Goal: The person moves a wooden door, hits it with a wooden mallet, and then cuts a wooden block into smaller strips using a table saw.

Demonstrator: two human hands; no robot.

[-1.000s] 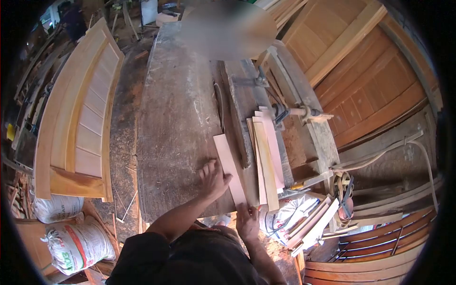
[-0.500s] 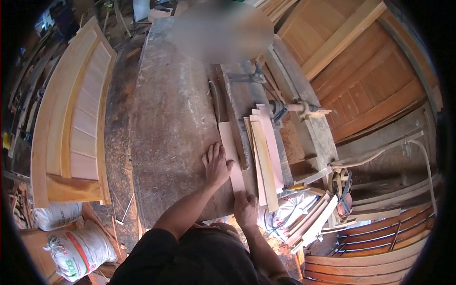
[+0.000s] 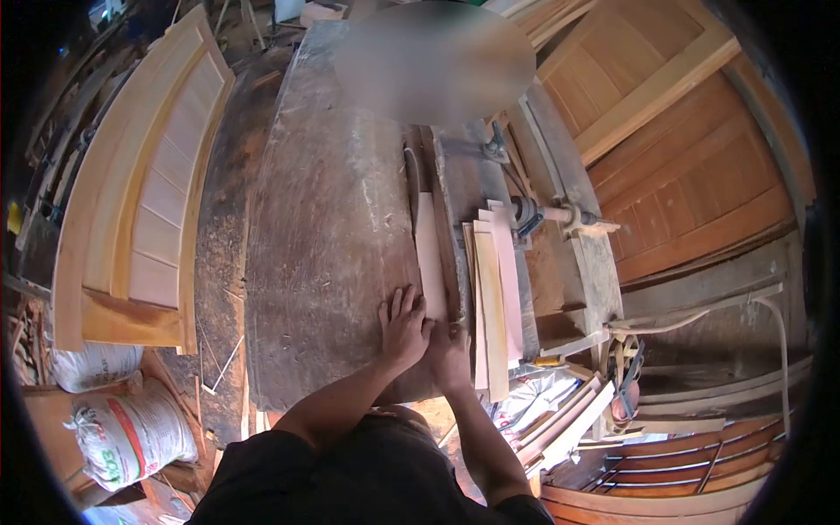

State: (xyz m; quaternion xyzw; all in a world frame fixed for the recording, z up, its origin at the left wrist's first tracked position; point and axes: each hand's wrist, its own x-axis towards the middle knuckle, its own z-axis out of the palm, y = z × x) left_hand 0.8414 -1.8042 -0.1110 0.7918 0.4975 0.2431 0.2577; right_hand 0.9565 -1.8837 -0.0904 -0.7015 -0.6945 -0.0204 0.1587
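Observation:
A thin, pale wooden strip (image 3: pixel 430 254) lies lengthwise on the worn wooden bench top (image 3: pixel 324 227), along the left side of a dark straight board (image 3: pixel 447 236). My left hand (image 3: pixel 405 331) rests with its fingers spread on the bench, left of the strip, its thumb near the strip's edge. Closed at the strip's near end is my right hand (image 3: pixel 449 357), right beside the left thumb; its fingertips are partly hidden. Past the strip's far end are a dark slot and a thin curved piece (image 3: pixel 411 171).
Several loose strips (image 3: pixel 492 306) lie stacked right of the dark board. Clamps (image 3: pixel 528 214) are fixed along the bench's right side. A panelled door (image 3: pixel 131 210) stands at the left, above filled sacks (image 3: pixel 131 442). A blurred oval covers the bench's far end.
The strip has slid forward along the dark board, away from me. My right hand has moved forward with it, up beside my left hand. The whole view has shifted slightly.

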